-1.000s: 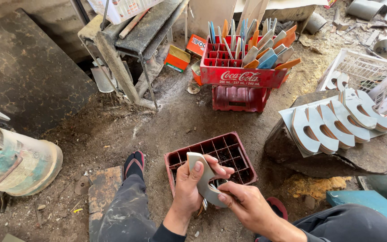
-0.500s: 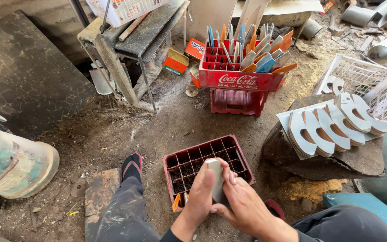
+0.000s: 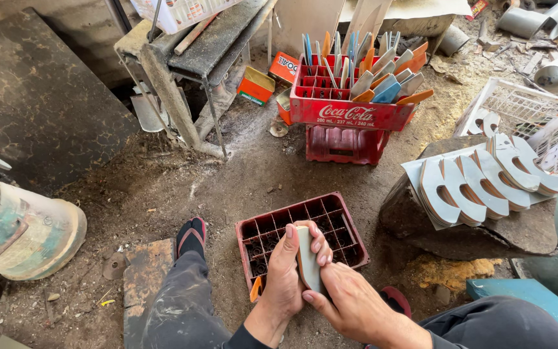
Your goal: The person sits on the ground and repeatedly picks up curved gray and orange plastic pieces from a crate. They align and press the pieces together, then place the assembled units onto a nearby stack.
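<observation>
My left hand [image 3: 287,274] and my right hand [image 3: 350,300] both grip a flat grey curved plastic piece [image 3: 307,260], held on edge between them. They hover over the near side of a dark red bottle crate [image 3: 350,231] lying on the dirt floor. A small orange piece [image 3: 256,288] sticks up at the crate's near left corner. My left leg and sandalled foot [image 3: 191,236] stretch out to the left of the crate.
Farther off, a red crate [image 3: 350,115] full of upright coloured blades sits stacked on another. A fanned stack of grey curved pieces [image 3: 479,184] rests on a rock at right, beside a white basket [image 3: 531,110]. A metal stand [image 3: 182,71] and machine [image 3: 14,232] stand left.
The grey piece has been turned from showing its flat face to standing on edge, and both hands have closed around it over the crate.
</observation>
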